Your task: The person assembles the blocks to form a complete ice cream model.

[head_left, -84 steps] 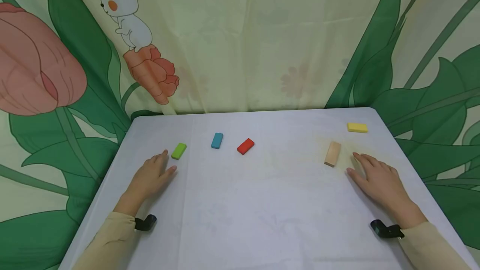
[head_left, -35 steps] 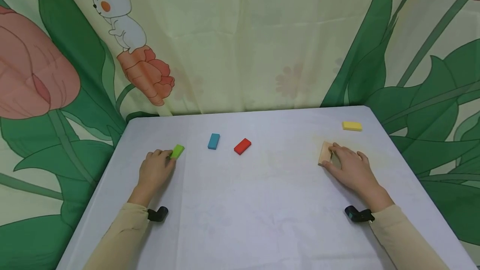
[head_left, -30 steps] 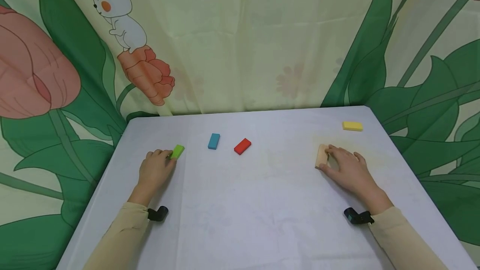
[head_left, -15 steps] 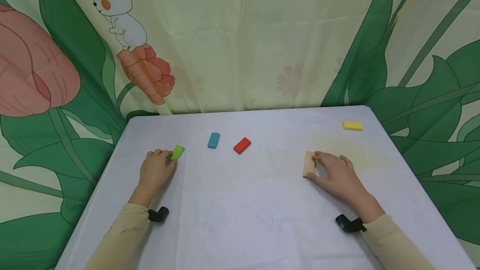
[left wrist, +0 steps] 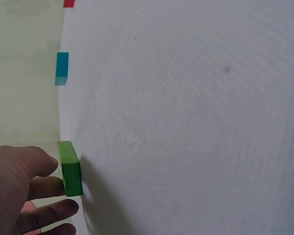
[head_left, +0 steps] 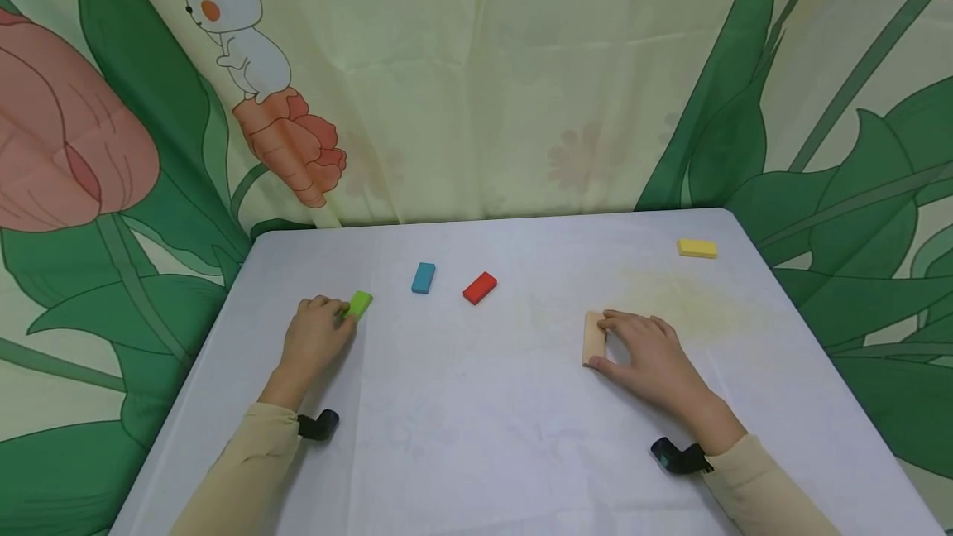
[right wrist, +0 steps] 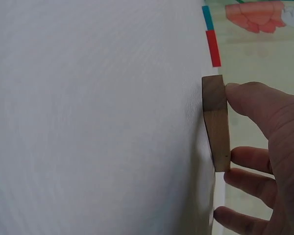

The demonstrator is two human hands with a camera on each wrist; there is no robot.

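A small lime-green block point(head_left: 361, 303) lies near the left side of the white table. My left hand point(head_left: 313, 337) pinches it by its near end, and in the left wrist view the thumb and index finger meet the green block point(left wrist: 70, 169) at its side. On the right, my right hand point(head_left: 651, 362) grips a plain wooden block point(head_left: 593, 339), index finger at its far end and thumb at its near end. The right wrist view shows this wooden block point(right wrist: 217, 127) close over the cloth, with the other fingers spread behind it.
A blue block point(head_left: 423, 278) and a red block point(head_left: 480, 288) lie toward the back, between the hands. At the far right corner of the white-covered table point(head_left: 476, 437) is a yellow block point(head_left: 696, 248). A printed curtain point(head_left: 476, 81) hangs behind.
Both hands have reached their blocks and taken hold. The right hand has brought the wooden block leftward and nearer; the green block has just shifted slightly right with the left hand.
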